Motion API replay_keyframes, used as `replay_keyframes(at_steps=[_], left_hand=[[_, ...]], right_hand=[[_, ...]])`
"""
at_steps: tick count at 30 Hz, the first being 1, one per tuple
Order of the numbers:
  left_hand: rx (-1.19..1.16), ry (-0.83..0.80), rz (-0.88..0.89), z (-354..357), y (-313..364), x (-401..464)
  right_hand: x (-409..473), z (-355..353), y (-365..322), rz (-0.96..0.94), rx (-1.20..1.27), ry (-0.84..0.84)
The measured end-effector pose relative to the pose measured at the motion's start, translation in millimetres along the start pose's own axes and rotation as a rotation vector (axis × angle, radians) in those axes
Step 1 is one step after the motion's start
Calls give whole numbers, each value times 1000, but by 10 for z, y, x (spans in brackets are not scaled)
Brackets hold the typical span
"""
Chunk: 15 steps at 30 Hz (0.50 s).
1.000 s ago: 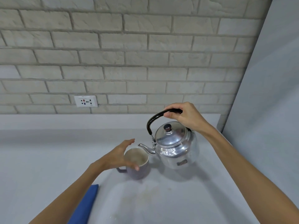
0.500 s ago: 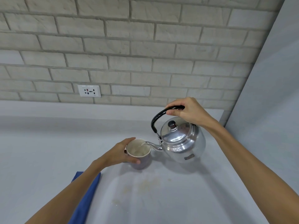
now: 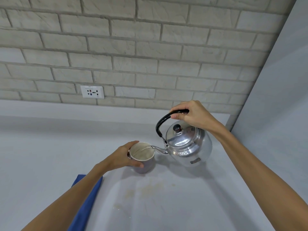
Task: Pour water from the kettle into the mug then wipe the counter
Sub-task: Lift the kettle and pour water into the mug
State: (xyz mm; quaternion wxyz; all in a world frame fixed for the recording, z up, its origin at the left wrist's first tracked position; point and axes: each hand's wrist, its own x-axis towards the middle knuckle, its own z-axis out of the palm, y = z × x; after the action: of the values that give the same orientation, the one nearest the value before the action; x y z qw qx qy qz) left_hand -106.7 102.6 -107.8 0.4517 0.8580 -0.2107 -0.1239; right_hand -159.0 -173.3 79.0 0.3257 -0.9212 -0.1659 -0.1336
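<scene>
Both bare forearms reach in from the bottom edge, the left from the lower left corner and the right from the lower right, each stretched forward and converging toward the middle. The left hand [image 3: 124, 156] lies palm inward with fingers curled, the thumb [image 3: 137, 164] pressed along the near side and the other fingers wrapped round the far side of what it grips. The right hand [image 3: 191, 115] is raised higher, knuckles up, wrist bent downward, its fingers closed in a fist with the thumb tucked in front.
</scene>
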Motion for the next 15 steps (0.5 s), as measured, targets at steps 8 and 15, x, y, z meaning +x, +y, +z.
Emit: replay_keyframes(at_steps=[8,15], left_hand=[[-10,-7,6,5,34,-8],[-10,-9,5,-1,18,-1]], right_hand=[[0,-11,-12,-19,-34,-5],[23,-49,-40,-17,-44,-8]])
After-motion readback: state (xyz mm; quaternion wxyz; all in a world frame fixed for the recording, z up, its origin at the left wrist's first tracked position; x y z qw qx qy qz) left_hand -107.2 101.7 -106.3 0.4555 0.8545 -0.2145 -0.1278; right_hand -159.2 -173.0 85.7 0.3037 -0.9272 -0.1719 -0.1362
